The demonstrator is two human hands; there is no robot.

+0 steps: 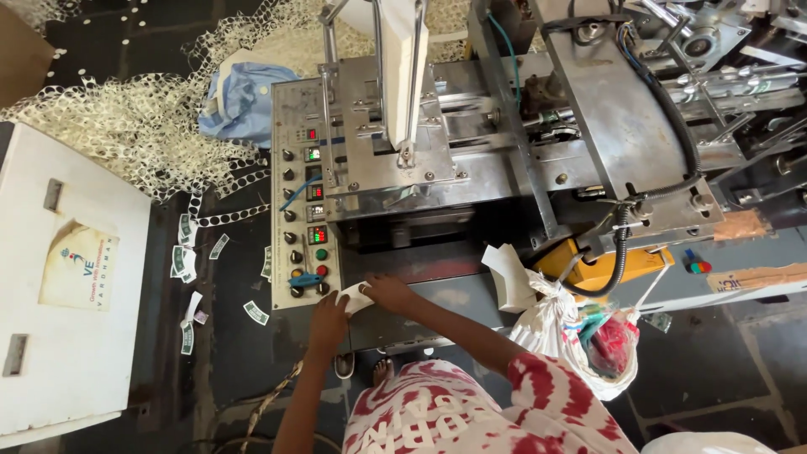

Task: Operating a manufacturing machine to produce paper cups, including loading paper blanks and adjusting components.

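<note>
White paper piece (353, 296) pinched between both hands at machine's front edge: left hand (328, 319) grip closed on its lower end, right hand (388, 292) grip closed on upper end. Just beyond, control panel (304, 219) with knobs; farther, perforated scrap webbing (143, 126) on floor.

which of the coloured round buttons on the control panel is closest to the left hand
The red button, lowest of the coloured ones on the control panel, sits closest to the left hand. The green button is directly above it, farther away.
</note>
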